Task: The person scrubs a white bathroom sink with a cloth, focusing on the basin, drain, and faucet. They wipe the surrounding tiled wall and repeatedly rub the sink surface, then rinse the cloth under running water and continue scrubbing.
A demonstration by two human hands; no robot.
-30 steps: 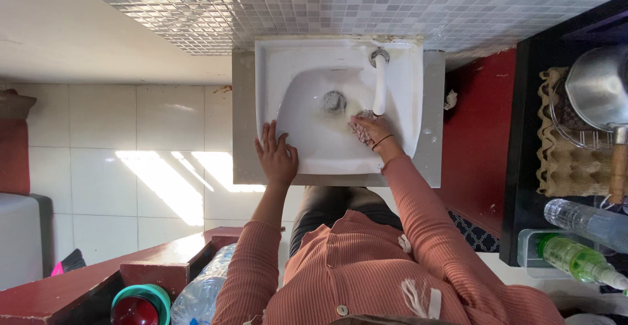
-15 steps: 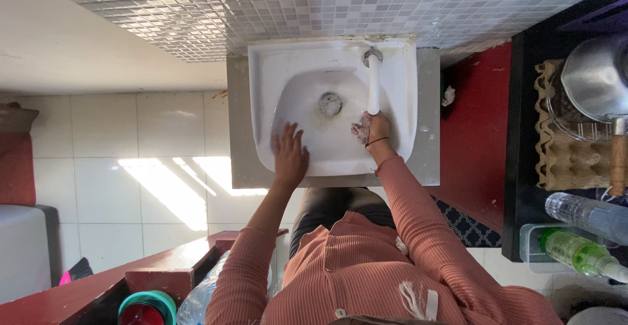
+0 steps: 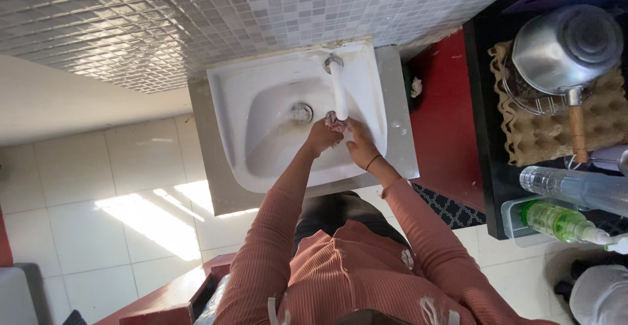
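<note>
Together over a white sink [image 3: 229, 102], the left hand [image 3: 322, 136] and right hand [image 3: 358, 145] close around a small wad of cloth [image 3: 335, 121], held just under the white tap [image 3: 339, 92] beside the drain [image 3: 301, 111]. Wet and loosely gripped, the wad could slip toward the drain, and splashes may reach the tiled floor [image 3: 131, 187].

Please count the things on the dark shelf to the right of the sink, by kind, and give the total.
Metal pot with wooden handle: 1
Cardboard egg tray: 1
Clear plastic bottle: 1
Green bottle: 1
Clear plastic container: 1
Total: 5
</note>
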